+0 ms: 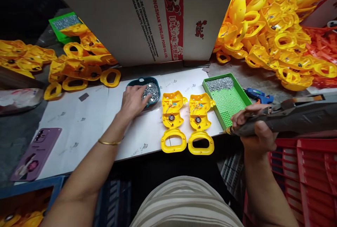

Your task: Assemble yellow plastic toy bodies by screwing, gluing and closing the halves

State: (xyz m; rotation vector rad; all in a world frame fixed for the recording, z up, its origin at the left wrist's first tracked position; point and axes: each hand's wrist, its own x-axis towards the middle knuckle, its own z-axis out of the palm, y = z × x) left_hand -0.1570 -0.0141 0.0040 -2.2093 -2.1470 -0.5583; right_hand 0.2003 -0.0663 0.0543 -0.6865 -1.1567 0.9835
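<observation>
My left hand (133, 99) reaches into a dark teal tray (158, 81) of small silvery metal parts (152, 92). Its thumb and fingers are apart over the pieces, and the fingertips touch them. At the right, my right hand (254, 127) is wrapped round a dark grey electric screwdriver (292, 114), whose tip points left towards the board. Two yellow plastic shell halves lie side by side between my hands, the left shell (171, 109) and the right shell (199, 111). Each shows wires, a round speaker-like part and an oval loop at its near end.
A green perforated tray (230, 100) holds screws at its far end. Behind it lies a blue tool (259, 95). Yellow parts heap at the right (276, 34) and left (76, 65). A cardboard box (147, 16) stands behind the white board (105, 114); a purple phone (37, 153) lies left.
</observation>
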